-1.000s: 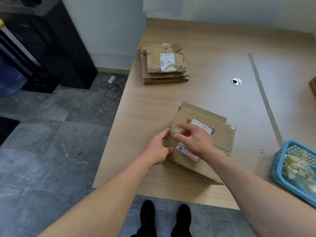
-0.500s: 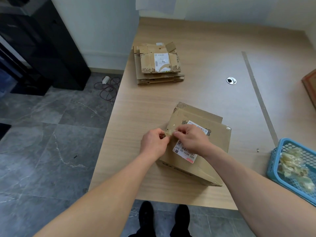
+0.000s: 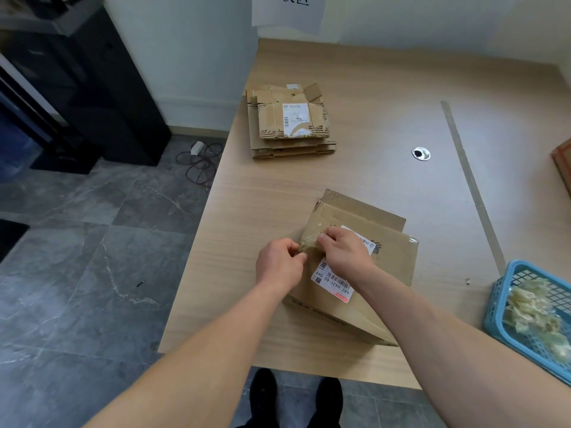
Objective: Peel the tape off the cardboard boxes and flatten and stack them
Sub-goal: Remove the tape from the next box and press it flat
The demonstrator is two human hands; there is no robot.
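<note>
Head view. We see a brown cardboard box (image 3: 392,257) lying tilted near the front edge of the pale wood-grain desk (image 3: 370,180). The left grip (image 3: 279,267) and right grip (image 3: 346,254) meet at its left corner. Both pinch a crumpled flap of glossy clear tape (image 3: 312,233). A stack of flattened corrugated boxes (image 3: 290,125) lies farther back. A blue plastic lattice basket (image 3: 502,307) sits at right.

**Around the fingers**

Fingers (image 3: 327,237) of the left hand (image 3: 278,264) and right hand (image 3: 346,253) meet on the tape (image 3: 310,242) at the left end of the box (image 3: 389,261), which lies on the table (image 3: 262,196). Behind the fingers, well apart, sits the stack (image 3: 290,125). Far to their right is the basket (image 3: 497,307), with scraps (image 3: 537,307) in it.
</note>
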